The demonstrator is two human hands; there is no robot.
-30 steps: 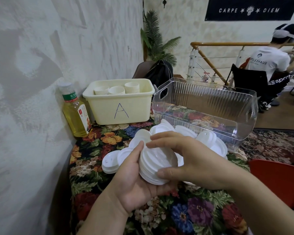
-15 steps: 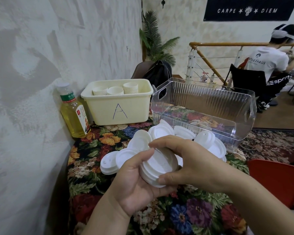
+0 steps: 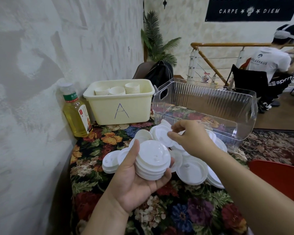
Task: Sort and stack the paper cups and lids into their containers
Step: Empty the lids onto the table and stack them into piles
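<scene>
My left hand (image 3: 134, 182) holds a stack of white lids (image 3: 153, 160) above the floral table, thumb on the stack's left edge and fingers curled under its right side. My right hand (image 3: 188, 135) reaches over the pile of loose white lids (image 3: 192, 168) and pinches the rim of one lid (image 3: 161, 134) at the pile's far side. A cream bin marked "A" (image 3: 119, 109) at the back holds stacked paper cups (image 3: 131, 88). A clear ribbed bin (image 3: 209, 102) stands to its right with nothing inside.
A bottle of yellow drink (image 3: 76, 112) stands by the wall at the left. A red chair (image 3: 278, 177) sits at the table's right edge. A seated person (image 3: 271, 63) and a railing (image 3: 210, 61) are beyond the table.
My right hand has left the stack in my left hand and moved forward to a loose lid on the pile. The stack now rests in my left hand alone.
</scene>
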